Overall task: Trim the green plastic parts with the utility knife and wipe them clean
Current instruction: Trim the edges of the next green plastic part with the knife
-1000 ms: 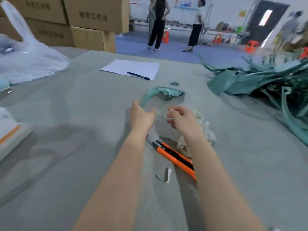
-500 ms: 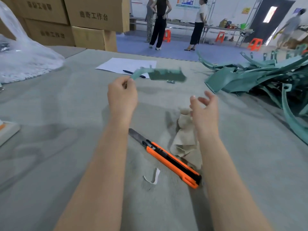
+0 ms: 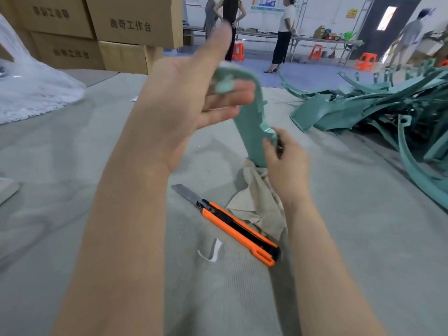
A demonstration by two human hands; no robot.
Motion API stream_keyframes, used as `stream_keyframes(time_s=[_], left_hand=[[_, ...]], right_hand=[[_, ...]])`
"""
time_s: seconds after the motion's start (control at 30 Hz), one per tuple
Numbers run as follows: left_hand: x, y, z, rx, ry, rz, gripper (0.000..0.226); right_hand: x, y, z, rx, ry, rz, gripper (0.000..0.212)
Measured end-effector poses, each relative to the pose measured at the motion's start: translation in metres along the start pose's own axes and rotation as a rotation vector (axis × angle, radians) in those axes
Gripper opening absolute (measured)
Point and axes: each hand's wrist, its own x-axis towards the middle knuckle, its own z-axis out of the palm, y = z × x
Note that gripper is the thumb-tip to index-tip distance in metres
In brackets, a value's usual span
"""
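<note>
Plastic part, green and curved, held upright in air above rag, utility knife nearby on surface: right hand fingers pinch its lower end, left hand fingers lie straight against its top; likely light, stiff, smooth, so grip the broad middle.

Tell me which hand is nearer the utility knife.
Right. The right hand, pinching the green plastic part, hangs over the cloth beside the utility knife; the left hand is raised farther off.

"曲奇工作台" on cardboard box
</note>
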Motion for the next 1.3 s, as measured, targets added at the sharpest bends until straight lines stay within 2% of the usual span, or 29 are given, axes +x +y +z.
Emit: stream_keyframes(time_s=[0.07, 0.13, 0.2, 0.23, 0.3, 0.4, 0.5, 0.67, 0.8, 1.0, 1.13, 1.2, 1.23, 1.3], left_hand=[[0.001, -0.002, 0.001, -0.116, -0.005, 0.013, 0.054], [0.005, -0.02, 0.003, -0.076, 0.21, 0.0, 0.053], [0.007, -0.048, 0.005, 0.106, 0.394, -0.053, 0.054], [0.005, -0.062, 0.006, 0.116, 0.383, -0.131, 0.062], [0.002, -0.091, 0.007, -0.052, 0.261, -0.3, 0.068], [-0.001, -0.109, 0.004, -0.316, 0.14, -0.373, 0.042], [-0.003, -0.116, -0.002, -0.428, 0.144, -0.432, 0.037], [-0.006, -0.123, -0.006, -0.434, 0.179, -0.423, 0.025], [-0.005, -0.126, -0.006, -0.426, 0.221, -0.379, 0.018], [-0.004, -0.127, -0.005, -0.429, 0.242, -0.352, 0.013], [-0.004, -0.125, -0.005, -0.471, 0.302, -0.341, 0.014], [-0.003, -0.124, -0.007, -0.477, 0.343, -0.316, 0.009], [-0.003, -0.123, -0.007, -0.477, 0.361, -0.304, 0.008], [-0.003, -0.121, -0.008, -0.479, 0.391, -0.291, 0.008]], right_hand=[[0.001, 0.001, -0.002, 0.046, 0.16, 0.052, 0.024], [0.003, -0.003, -0.005, 0.301, 0.204, 0.18, 0.019], [0.005, -0.006, -0.006, 0.539, 0.153, 0.281, 0.018], [0.006, -0.007, -0.006, 0.598, 0.089, 0.315, 0.019], [0.003, -0.007, -0.003, 0.637, -0.056, 0.357, 0.02], [-0.002, -0.008, 0.003, 0.717, -0.225, 0.429, 0.018], [-0.005, -0.009, 0.007, 0.741, -0.315, 0.465, 0.017], [-0.009, -0.014, 0.012, 0.698, -0.361, 0.497, 0.015], [-0.01, -0.016, 0.014, 0.605, -0.329, 0.491, 0.013], [-0.009, -0.018, 0.009, 0.564, -0.233, 0.51, 0.023], [-0.004, -0.02, -0.004, 0.318, -0.143, 0.424, 0.026], [-0.006, -0.026, -0.01, 0.202, -0.301, 0.336, 0.029], [-0.008, -0.03, -0.011, 0.108, -0.45, 0.294, 0.029], [-0.014, -0.039, -0.008, -0.233, -0.776, 0.181, 0.029]])
